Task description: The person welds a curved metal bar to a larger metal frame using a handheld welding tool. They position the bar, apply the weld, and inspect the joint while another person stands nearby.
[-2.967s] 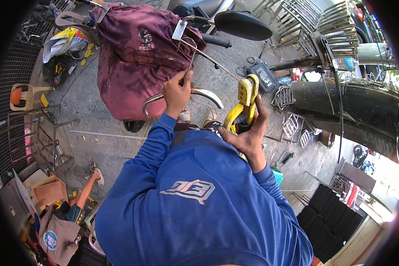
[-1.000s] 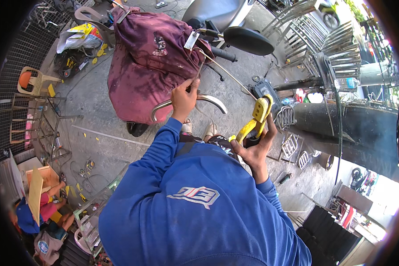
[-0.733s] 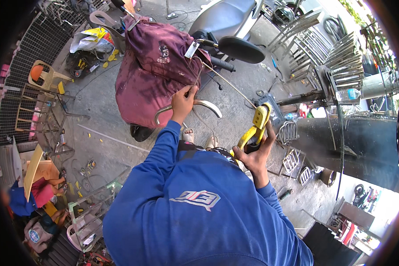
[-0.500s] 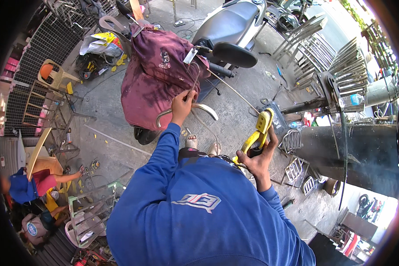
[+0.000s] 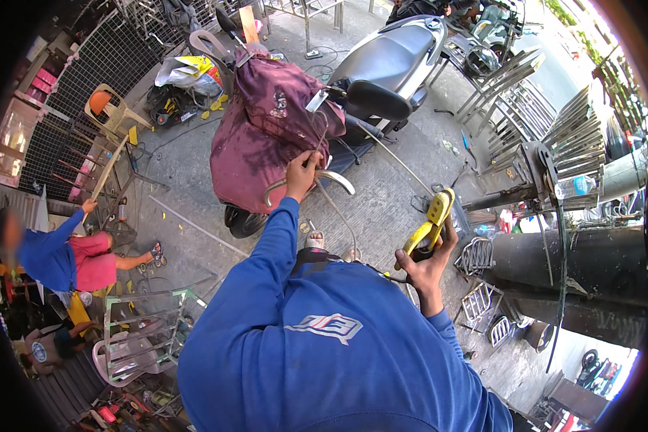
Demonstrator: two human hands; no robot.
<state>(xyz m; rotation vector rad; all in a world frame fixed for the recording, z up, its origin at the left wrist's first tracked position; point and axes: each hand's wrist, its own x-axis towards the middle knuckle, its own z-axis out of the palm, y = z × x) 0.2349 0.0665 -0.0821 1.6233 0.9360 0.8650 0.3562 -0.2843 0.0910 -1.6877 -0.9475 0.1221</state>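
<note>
My left hand [image 5: 301,177], in a blue sleeve, is closed in a pinch on a thin bent metal rod [image 5: 342,214]. The rod curves above the fingers and runs down toward my feet. A thicker, shiny curved metal bar [image 5: 338,178] lies by the same hand; I cannot tell whether the fingers hold it too. My right hand [image 5: 430,271] is wrapped round a curved yellow tool [image 5: 439,209] with dark holes in its upper end and a black part near the palm. Its exact kind is unclear. A scooter under a maroon cloth [image 5: 248,158] stands just beyond my left hand.
A grey scooter [image 5: 381,57] stands farther off. Stacked metal frames [image 5: 533,108] and a large dark cylinder [image 5: 561,263] are at the right. At the left, a person in blue [image 5: 54,252] grips a long wooden strip [image 5: 108,173]. A pale green metal frame [image 5: 151,338] sits lower left.
The whole view has shifted, and the scene sits farther right. The person at the left has come further into view, with the wooden strip moved. My hands keep the same holds.
</note>
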